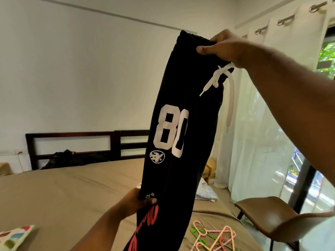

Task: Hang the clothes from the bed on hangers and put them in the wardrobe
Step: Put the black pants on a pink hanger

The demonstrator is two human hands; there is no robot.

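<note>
A pair of black track pants [195,113] with a white "80", a round white logo, red lettering and white drawstrings hangs folded lengthwise above the bed [72,192]. My right hand [224,48] grips the waistband at the top, arm raised. My left hand [137,201] pinches the left edge of the pants lower down, just above the red lettering. A pile of pink, green and wire hangers [213,236] lies on the bed at the lower right. A light-coloured garment [206,193] lies on the bed behind the pants.
A brown chair [275,220] stands beside the bed on the right, in front of white curtains [253,124] and a window. A dark headboard [81,145] with a black bag [63,158] is at the far end. A colourful printed cloth [14,236] lies at the lower left.
</note>
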